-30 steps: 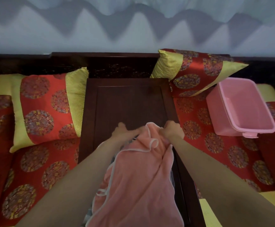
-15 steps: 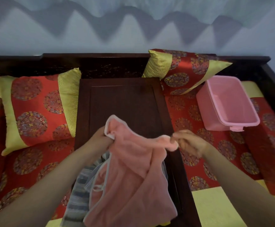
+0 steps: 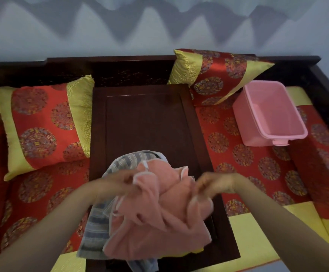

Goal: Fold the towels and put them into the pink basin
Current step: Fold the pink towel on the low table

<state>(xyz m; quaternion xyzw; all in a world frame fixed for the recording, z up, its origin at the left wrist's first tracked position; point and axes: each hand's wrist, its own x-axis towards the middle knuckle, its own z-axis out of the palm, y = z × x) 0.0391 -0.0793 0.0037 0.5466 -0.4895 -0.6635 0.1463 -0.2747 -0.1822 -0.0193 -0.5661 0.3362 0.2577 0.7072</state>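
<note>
Item 1. Pink towel (image 3: 159,209): crumpled heap with white piping on the near half of the dark wooden table (image 3: 146,118). Its near hem hangs over the table's near edge.

Item 2. Striped towel (image 3: 97,230): grey-blue and mostly buried under the pink one. Only its far edge and left side show.

Item 3. My left hand (image 3: 118,185): fingers are closed on the piped edge of the pink towel. Motion blur smears the fingertips.

Item 4. My right hand (image 3: 212,185): fingers are curled downward, pinching a fold on the towel's right side. It is also blurred, so the exact hold is hard to read.

Item 5. Pink basin (image 3: 277,137): sits on the red seat to the far right, well apart from the towels, with nothing visible inside.

Item 6. Two red-and-yellow cushions, the left cushion (image 3: 42,122) and the right cushion (image 3: 214,75). The right one touches the basin's far corner.
</note>
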